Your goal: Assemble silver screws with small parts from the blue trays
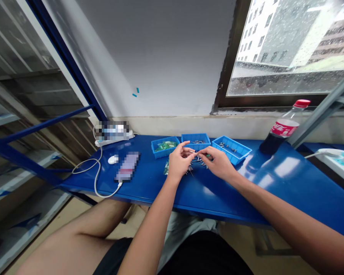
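Metal pieces lie inside the table's edge, left fingers and right fingers pinching a small piece.

Toward the right rear of the glossy blue tabletop, a clear plastic bottle with red cap, red label and dark liquid, just beside a slanting grey metal bar. Farther right, a white plastic block with teal patches. On the left, a pixelated flat rectangular phone with a white cable plugged into its near end, beside a small rounded white object. Behind, a plain grey wall with two short teal strips and a dark-framed, speckled window, with buildings beyond.
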{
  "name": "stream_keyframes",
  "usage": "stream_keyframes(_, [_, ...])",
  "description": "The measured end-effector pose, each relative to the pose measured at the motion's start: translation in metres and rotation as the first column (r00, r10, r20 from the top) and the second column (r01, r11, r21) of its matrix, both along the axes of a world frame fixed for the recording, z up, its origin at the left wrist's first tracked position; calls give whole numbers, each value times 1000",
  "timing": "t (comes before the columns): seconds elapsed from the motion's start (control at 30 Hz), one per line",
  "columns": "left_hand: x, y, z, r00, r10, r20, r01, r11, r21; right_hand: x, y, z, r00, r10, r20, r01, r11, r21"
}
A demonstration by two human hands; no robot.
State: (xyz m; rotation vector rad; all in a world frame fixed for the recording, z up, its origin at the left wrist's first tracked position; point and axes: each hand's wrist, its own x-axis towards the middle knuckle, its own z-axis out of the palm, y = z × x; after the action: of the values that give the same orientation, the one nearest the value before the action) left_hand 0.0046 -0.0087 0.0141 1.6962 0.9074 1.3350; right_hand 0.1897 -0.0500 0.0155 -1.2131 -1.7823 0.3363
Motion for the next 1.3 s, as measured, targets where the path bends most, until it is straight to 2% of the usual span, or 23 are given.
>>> stream_keyframes(0.1, [1, 0, -1, 998, -48, 49, 50, 998, -38, 0, 1, -1, 1000, 0, -14, 0, 1000, -12])
stream_keyframes(0.3, [2, 0, -2, 995, -87, 47, 88, 996, -26, -3, -2, -1, 988, -33, -150, 18, 995, -103])
stream_keyframes(0.57, [1, -4, 3, 995, -95, 12, 96, 995, -19, -1, 1, -4, 997, 12, -77, -16, 998, -53])
stream_keyframes(0.73, [1, -4, 5, 1000, -6, 24, 6, 1000, -4, -2, 0, -4, 999, -1, -51, -2, 998, -56])
stream_keyframes(0.83, [1, -4, 6, 1000, 6, 23, -7, 1000, 12, -2, -1, -4, 998, -13, -64, 8, 997, -75])
stream_keyframes(0.97, [1, -4, 6, 999, 26, 21, -27, 999, 30, -3, -3, -2, 997, 33, -73, -41, 994, -102])
stream_keyframes(1.13, [2, -2, 3, 998, -42, 48, 41, 999, 14, -4, -4, 1, 990, 93, -104, -105, 986, -126])
stream_keyframes(1.3, [2, -2, 2, 995, -81, 61, 81, 997, -5, -1, -3, 2, 982, 69, -175, -103, 975, -194])
